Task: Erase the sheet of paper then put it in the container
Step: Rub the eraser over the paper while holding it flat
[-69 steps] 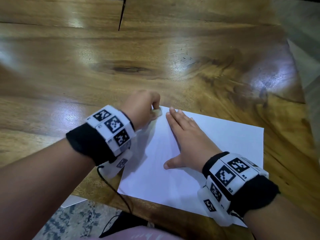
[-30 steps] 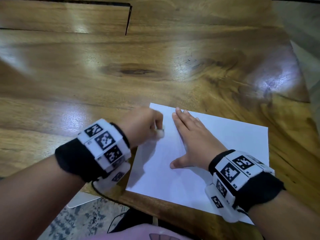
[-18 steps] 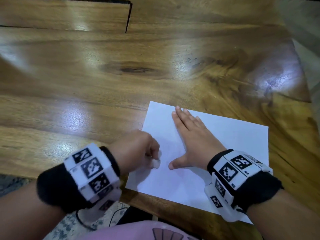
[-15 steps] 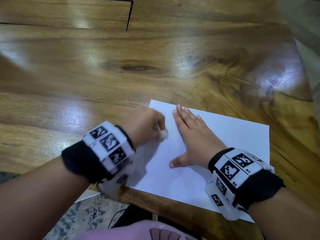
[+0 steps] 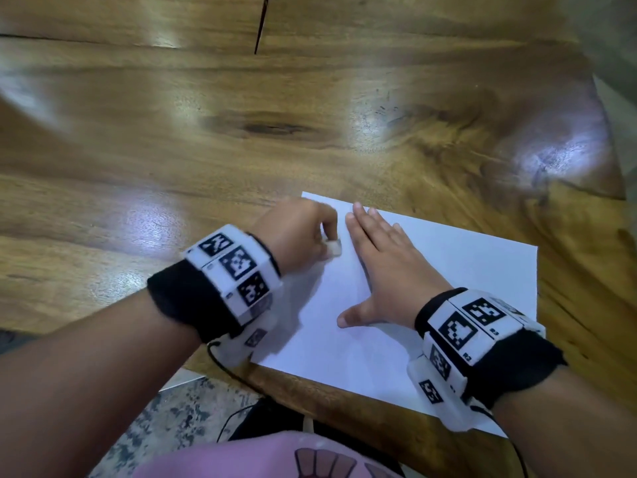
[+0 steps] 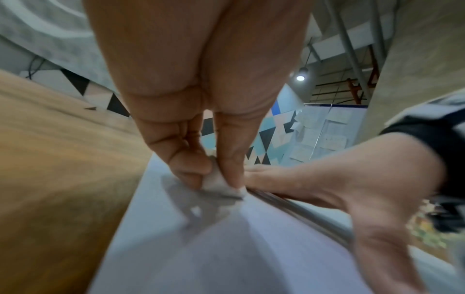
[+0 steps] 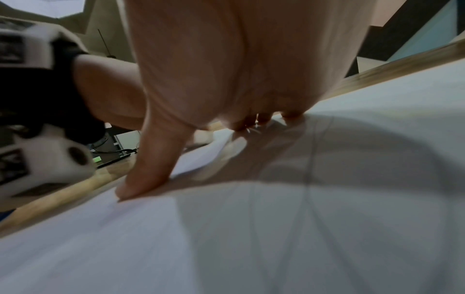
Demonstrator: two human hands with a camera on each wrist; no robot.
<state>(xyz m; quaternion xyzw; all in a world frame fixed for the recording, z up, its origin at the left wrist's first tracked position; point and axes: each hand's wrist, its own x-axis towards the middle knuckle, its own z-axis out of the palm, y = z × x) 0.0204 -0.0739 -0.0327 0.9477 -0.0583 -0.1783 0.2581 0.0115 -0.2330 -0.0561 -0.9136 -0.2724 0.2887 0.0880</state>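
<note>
A white sheet of paper (image 5: pixel 458 270) lies on the wooden table (image 5: pixel 241 139) near its front edge. My left hand (image 5: pixel 300 229) pinches a small white eraser (image 5: pixel 333 248) between thumb and fingers and presses it on the sheet's left part. The left wrist view shows that eraser (image 6: pixel 220 184) touching the paper (image 6: pixel 226 248). Just to its right, my right hand (image 5: pixel 382 267) lies flat on the sheet with straight fingers and the thumb spread. In the right wrist view the thumb (image 7: pixel 148 169) presses the paper (image 7: pixel 327 218). No container is in view.
The table's front edge (image 5: pixel 344 405) runs just under the sheet, with patterned floor (image 5: pixel 165 419) and a black cable (image 5: pixel 227 367) below it. A dark seam (image 5: pixel 261 29) cuts the tabletop at the far side. Bare wood stretches left and beyond the paper.
My left hand has rubbed the eraser back and forth along the sheet's left part, down toward me and up again to beside my right fingers. The right hand stayed flat on the paper.
</note>
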